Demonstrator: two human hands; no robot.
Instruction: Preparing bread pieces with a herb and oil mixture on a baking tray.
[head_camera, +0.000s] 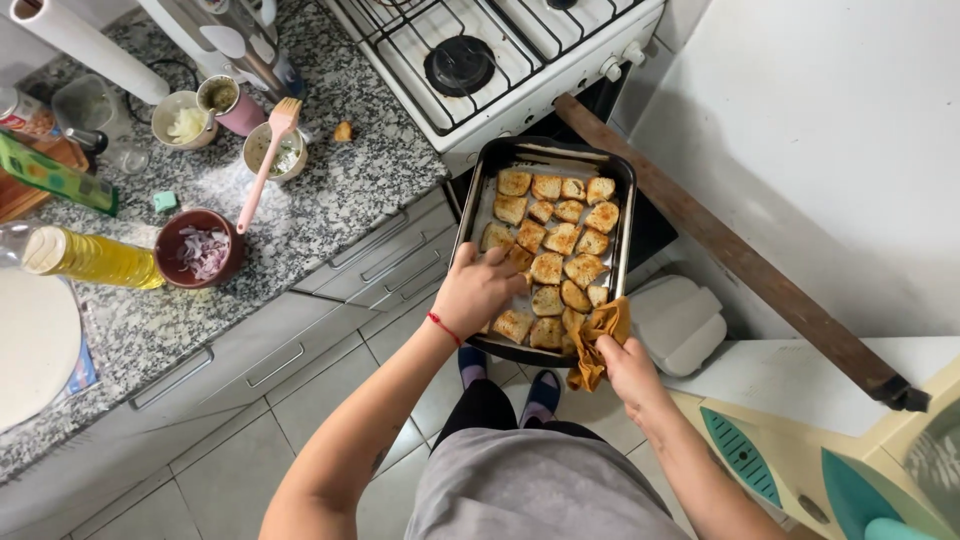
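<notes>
— Toast (548, 268), rows of it, browned pieces lying close together in a dark baking tray (478, 187) lined with paper. The tray is out in front of the open oven, below the white stove (500, 70), over the tiled floor.

— Who has hold of it?

— The right hand (628, 368) does, at the near right corner, fingers pinched shut on an orange cloth (598, 340) folded over the rim. The left hand (476, 290) is at the near left side, fingers curled down among the pieces there; whether it grips a piece or only touches them, I cannot tell. A red string circles that wrist.

— And the counter?

— Speckled stone counter (330, 200), well to the left of the tray. A brown bowl (200, 250) of chopped red onion sits on it, just beside a bottle of yellow oil (95, 257) lying on its side. Behind them a small cup holds a pink-handled brush (264, 165), near a bowl of pale shreds (186, 122).
</notes>
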